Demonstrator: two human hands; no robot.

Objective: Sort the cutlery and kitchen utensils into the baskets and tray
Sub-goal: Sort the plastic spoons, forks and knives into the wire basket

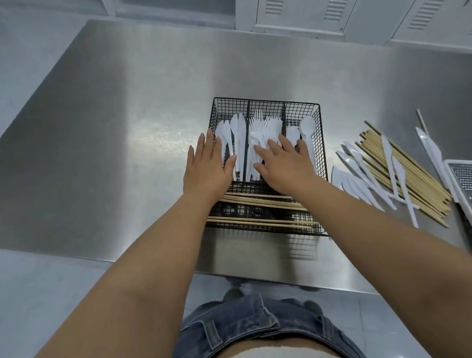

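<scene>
Head view: both hands flat, fingers spread, gripping nothing; left hand (208, 167) on wire basket (317, 147) left rim, right hand (284, 163) over forks (264, 126). Unsorted knives (357, 177) and chopsticks (403, 173) lie at 3 o'clock, long axes toward 11 o'clock; right hand nearer.
</scene>
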